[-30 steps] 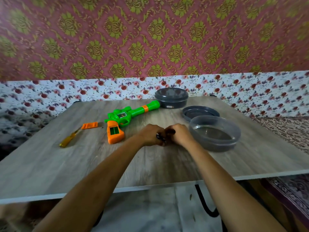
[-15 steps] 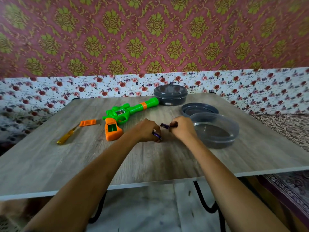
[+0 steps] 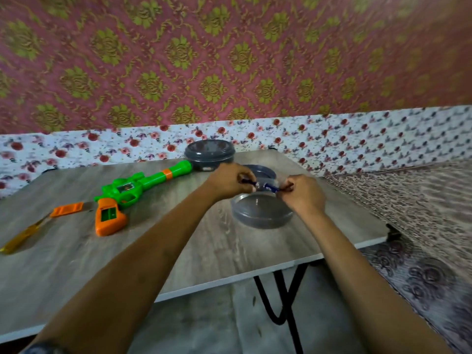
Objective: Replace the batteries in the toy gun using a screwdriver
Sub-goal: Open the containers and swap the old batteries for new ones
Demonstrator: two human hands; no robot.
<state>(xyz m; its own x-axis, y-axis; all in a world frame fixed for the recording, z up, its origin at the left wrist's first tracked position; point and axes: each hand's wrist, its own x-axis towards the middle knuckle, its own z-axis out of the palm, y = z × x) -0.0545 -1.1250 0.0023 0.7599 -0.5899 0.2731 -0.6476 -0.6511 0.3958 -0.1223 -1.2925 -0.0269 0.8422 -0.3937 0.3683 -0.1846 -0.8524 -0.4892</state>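
The green toy gun (image 3: 135, 186) with an orange grip lies on the wooden table (image 3: 76, 251), its battery bay open and facing up. The orange battery cover (image 3: 67, 209) rests left of the grip, and the yellow-handled screwdriver (image 3: 21, 237) lies further left. My left hand (image 3: 228, 181) pinches one small dark-blue battery (image 3: 246, 181). My right hand (image 3: 304, 194) pinches another blue battery (image 3: 270, 186). Both hands hover above the open grey container (image 3: 260, 215).
A closed grey container (image 3: 209, 154) stands at the table's back edge by the gun's muzzle. A grey lid (image 3: 265, 172) lies behind the open container, partly hidden by my hands. The table's right edge drops to a patterned carpet (image 3: 421, 226).
Both hands have moved right and away from the table's middle, each carrying a battery, and now hold them over the open container. The camera has swung right.
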